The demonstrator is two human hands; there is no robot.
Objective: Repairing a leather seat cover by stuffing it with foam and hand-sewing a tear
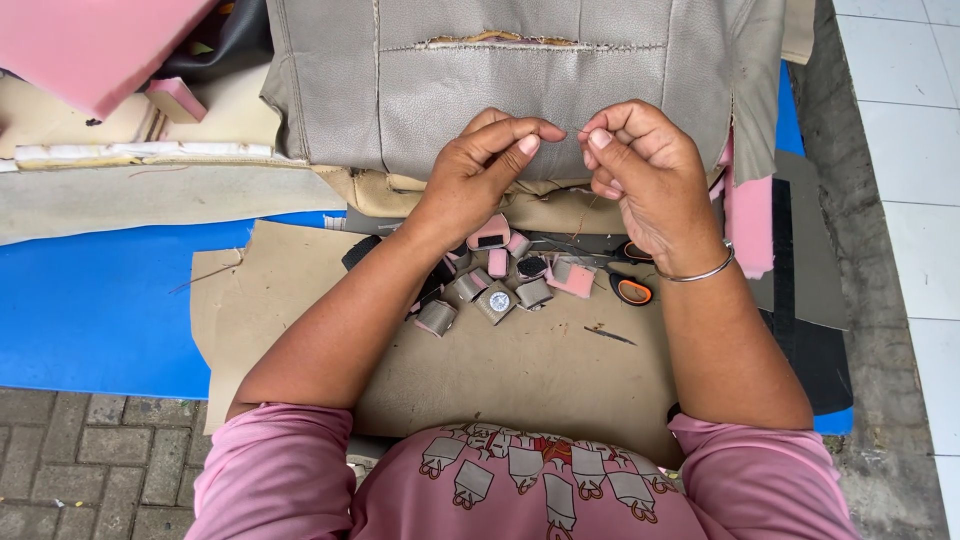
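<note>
Grey leather seat cover (pixel 520 90) spreads across the top, tan sheet (pixel 300 300) below carrying small foam-backed pieces (pixel 495 290) and orange-handled scissors (pixel 632 285). Left hand (pixel 480 175) and right hand (pixel 640 175) hover close together, fingertips pinching a thin thread (pixel 578 132) between them.

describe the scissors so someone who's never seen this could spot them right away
Start at the tan sheet spread over the blue mat, then go to its upper right, just under the right hand and its metal bangle. The scissors lie there, partly hidden by the wrist. Their orange-and-black loop handles set them apart from the small grey and pink padded pieces to their left.
</note>
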